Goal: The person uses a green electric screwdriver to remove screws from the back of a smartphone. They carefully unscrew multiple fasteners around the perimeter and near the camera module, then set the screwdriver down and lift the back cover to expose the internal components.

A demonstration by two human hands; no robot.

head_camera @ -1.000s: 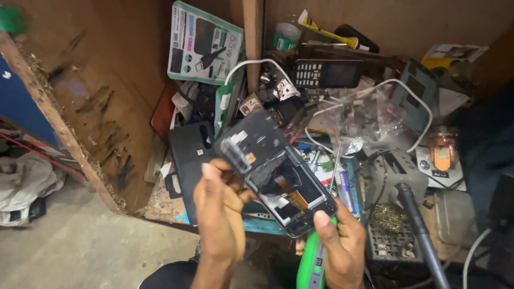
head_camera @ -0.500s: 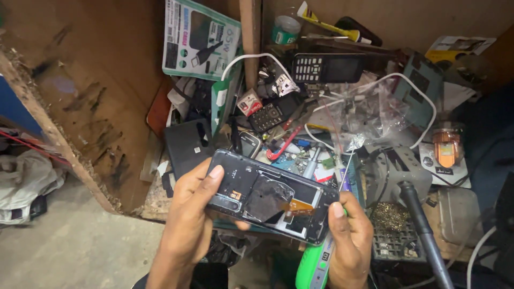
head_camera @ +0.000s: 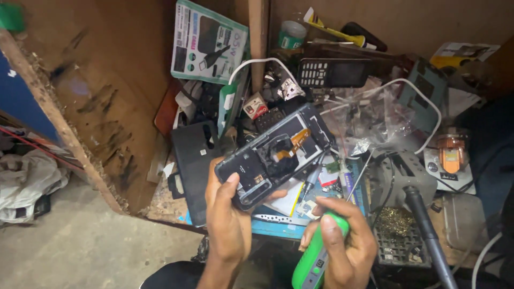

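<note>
My left hand (head_camera: 227,219) grips the near end of an opened smartphone (head_camera: 276,152), back cover off, with its dark circuit board and an orange flex cable showing. The phone is tilted, its far end pointing up and right. My right hand (head_camera: 345,243) is wrapped around a green-handled screwdriver (head_camera: 316,251) whose metal tip points up toward the phone's lower edge. A black phone back cover (head_camera: 194,160) lies on the bench just left of my left hand.
The bench is crowded: a black keypad phone (head_camera: 332,72), a white cable (head_camera: 417,104), a charger box (head_camera: 209,43) leaning on the wooden wall (head_camera: 112,91), clear plastic bags, a soldering iron stand (head_camera: 399,235) with brass wool, a blue mat (head_camera: 278,227).
The phone has turned from lying flat across both hands to tilted up-right, held by my left hand alone. My right hand let go of it and now works the green screwdriver.
</note>
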